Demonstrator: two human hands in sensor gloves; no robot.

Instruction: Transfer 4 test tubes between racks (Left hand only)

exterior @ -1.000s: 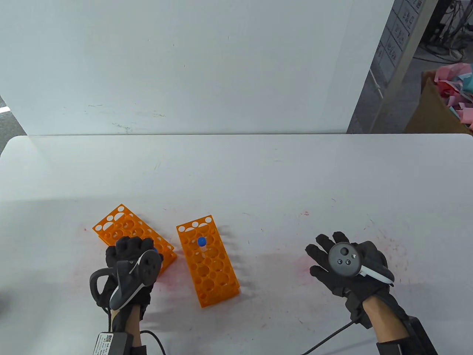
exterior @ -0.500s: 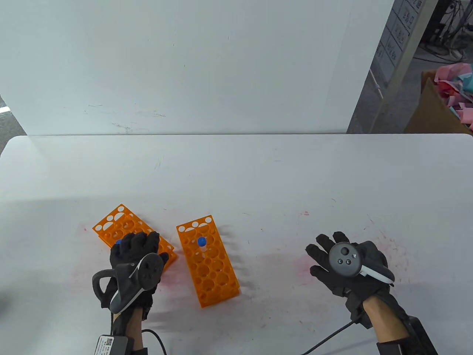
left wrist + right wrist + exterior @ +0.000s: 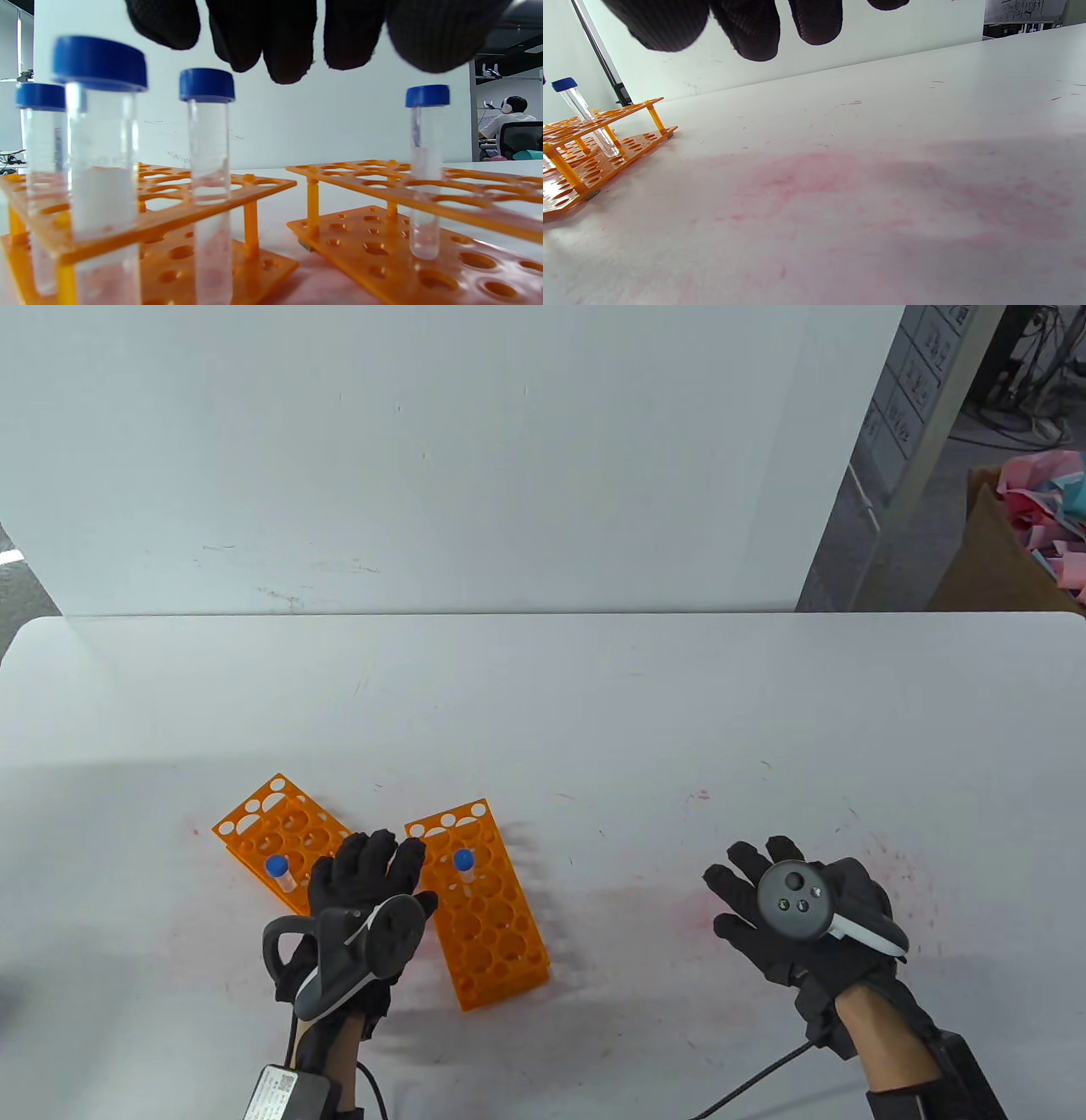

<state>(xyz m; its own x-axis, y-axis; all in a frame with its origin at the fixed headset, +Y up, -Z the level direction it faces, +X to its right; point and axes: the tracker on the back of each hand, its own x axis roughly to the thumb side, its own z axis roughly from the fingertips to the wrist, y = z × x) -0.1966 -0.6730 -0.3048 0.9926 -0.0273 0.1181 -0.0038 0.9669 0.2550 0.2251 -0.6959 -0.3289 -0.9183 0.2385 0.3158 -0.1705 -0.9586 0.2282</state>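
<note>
Since half a second ago your left hand [image 3: 366, 891] has slid rightward off the left rack [image 3: 284, 836]; it now sits lower centre-left of the table view, between the two orange racks, fingertips reaching the near-left edge of the right rack [image 3: 477, 899]. That shift uncovers a blue-capped tube [image 3: 277, 869] standing in the left rack.

Left fingers [image 3: 280, 38]: extended, loose, holding nothing; in the left wrist view they hang from the top edge above the gap between racks. Right hand [image 3: 797, 912]: flat on the table at lower right, fingers spread, grasping nothing.

Surface: white table [image 3: 594, 704], scuffed, with pink staining around the racks and under your right hand; the stain [image 3: 814, 178] fills the middle of the right wrist view. White panel [image 3: 424, 458] stands across the top of the frame behind the far edge. Upper right: a cardboard box [image 3: 988, 560] with pink and teal scraps.

Tubes: left wrist view shows three capped tubes on the left side in the left rack, and one tube [image 3: 424, 169] on the right, upright in the right rack. A seated person [image 3: 507, 116] shows far right, in the background.
</note>
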